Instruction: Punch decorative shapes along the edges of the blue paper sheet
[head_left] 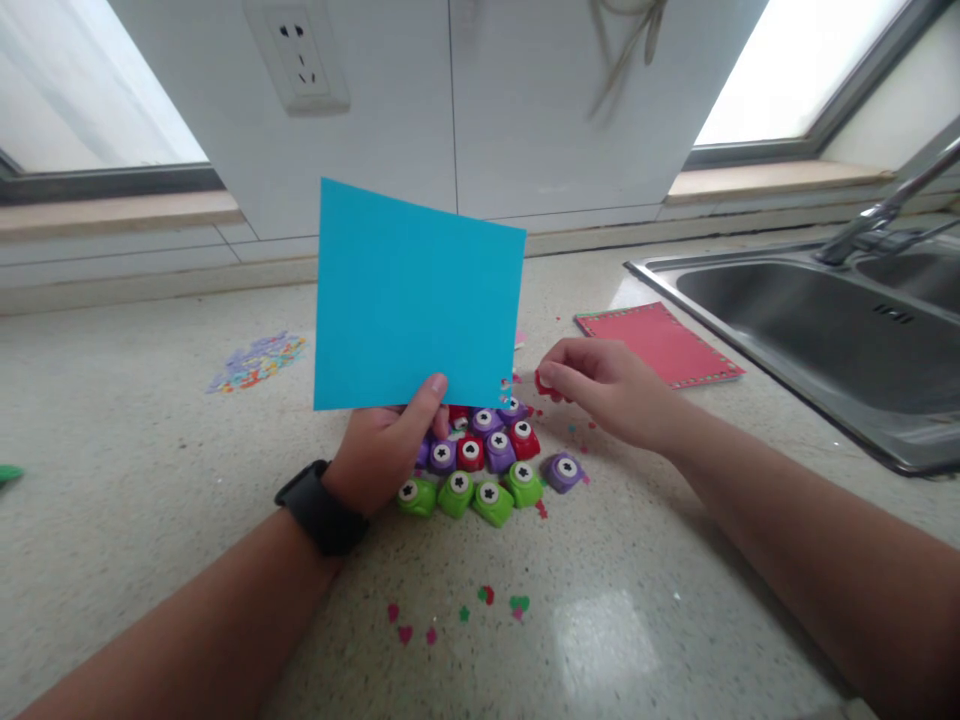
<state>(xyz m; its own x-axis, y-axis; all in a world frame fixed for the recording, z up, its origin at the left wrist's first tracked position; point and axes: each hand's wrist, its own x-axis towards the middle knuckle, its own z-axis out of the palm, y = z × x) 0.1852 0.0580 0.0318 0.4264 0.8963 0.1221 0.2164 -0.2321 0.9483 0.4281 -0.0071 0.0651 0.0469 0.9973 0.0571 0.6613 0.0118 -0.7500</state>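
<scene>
My left hand (401,435) pinches the lower edge of a blue sheet of paper (416,300), thumb in front, and holds it upright above the counter. Small cut-outs show at the sheet's lower right corner. Just right of that corner, my right hand (589,385) is closed on a small red craft punch (541,382), mostly covered by the fingers; a gap separates it from the paper. Under the sheet stand several craft punches: green ones (492,502) in front, purple ones (564,471) and red ones (525,438) behind, some hidden by paper and hand.
A stack of red paper (667,345) with a punched border lies at right, near the steel sink (810,320) and faucet (862,230). Confetti (259,360) is heaped at left; loose paper shapes (405,634) lie in front. A wall with a socket (300,55) stands behind.
</scene>
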